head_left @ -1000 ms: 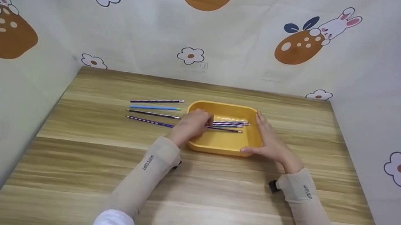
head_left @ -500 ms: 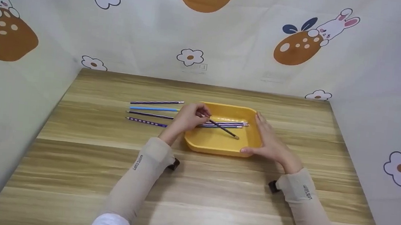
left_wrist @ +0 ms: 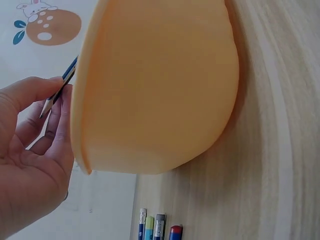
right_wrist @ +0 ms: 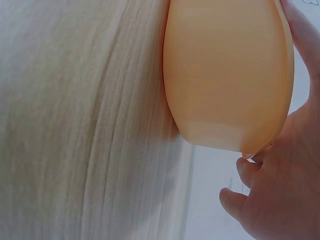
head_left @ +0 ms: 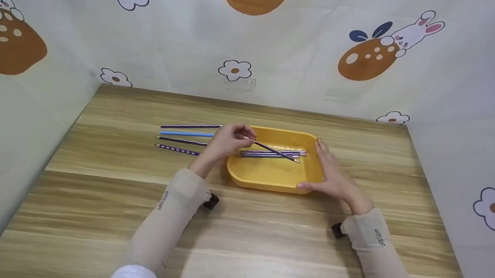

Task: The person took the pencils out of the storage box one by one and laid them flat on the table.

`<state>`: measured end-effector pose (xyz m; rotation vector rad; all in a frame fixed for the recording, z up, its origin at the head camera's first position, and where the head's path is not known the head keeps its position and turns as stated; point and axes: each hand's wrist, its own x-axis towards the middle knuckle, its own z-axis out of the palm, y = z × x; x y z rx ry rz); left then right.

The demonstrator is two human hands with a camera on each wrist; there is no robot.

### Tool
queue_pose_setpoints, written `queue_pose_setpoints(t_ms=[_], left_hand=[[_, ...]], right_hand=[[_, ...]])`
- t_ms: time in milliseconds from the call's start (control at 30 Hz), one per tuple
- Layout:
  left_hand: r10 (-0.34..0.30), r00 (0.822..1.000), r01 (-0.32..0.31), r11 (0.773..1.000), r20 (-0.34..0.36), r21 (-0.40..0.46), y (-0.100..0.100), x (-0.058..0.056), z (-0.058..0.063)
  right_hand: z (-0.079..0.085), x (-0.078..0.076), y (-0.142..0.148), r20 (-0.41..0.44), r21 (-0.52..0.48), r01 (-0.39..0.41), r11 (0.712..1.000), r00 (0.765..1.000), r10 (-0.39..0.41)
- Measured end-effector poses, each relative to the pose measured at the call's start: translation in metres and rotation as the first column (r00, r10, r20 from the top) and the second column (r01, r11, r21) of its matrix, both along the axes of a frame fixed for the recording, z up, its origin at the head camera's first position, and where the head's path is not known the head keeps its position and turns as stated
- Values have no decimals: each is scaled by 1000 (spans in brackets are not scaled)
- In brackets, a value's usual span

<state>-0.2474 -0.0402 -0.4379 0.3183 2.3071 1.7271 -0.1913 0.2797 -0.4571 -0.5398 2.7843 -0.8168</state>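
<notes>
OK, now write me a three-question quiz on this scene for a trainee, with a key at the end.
1. Multiple choice: how many pencils lie on the table to the left of the yellow tray?
A) two
B) four
C) seven

2. True or false: the right hand rests flat on the tabletop, well away from the tray.

3. Fill the blank: above the tray, the left hand pinches a pencil near its ____ end.

Key:
1. B, four.
2. False; it touches the tray's right end.
3. Sharpened; the left wrist view shows the point beside the thumb and fingers.
</notes>
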Motion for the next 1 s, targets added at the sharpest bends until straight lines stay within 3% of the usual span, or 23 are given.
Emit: queue_pose_setpoints(t_ms=[267, 467, 700, 1000], left_hand=[[2, 999, -4, 998, 35, 61, -11, -1, 3], [1, 1000, 0, 992, -8, 128, -22, -5, 1], [32, 999, -30, 970, -4, 242, -43, -8, 5], [101, 995, -91, 941, -15, 325, -80, -16, 9]], right_hand=[[0, 0, 0, 9, 1, 5, 1000, 1000, -5], [-1, -1, -1, 2, 1, 0, 1000, 1000, 0], [0, -2, -2, -19, 0, -20, 1000, 1000, 20], [1, -1, -1, -7, 13, -7, 1000, 1000, 8]])
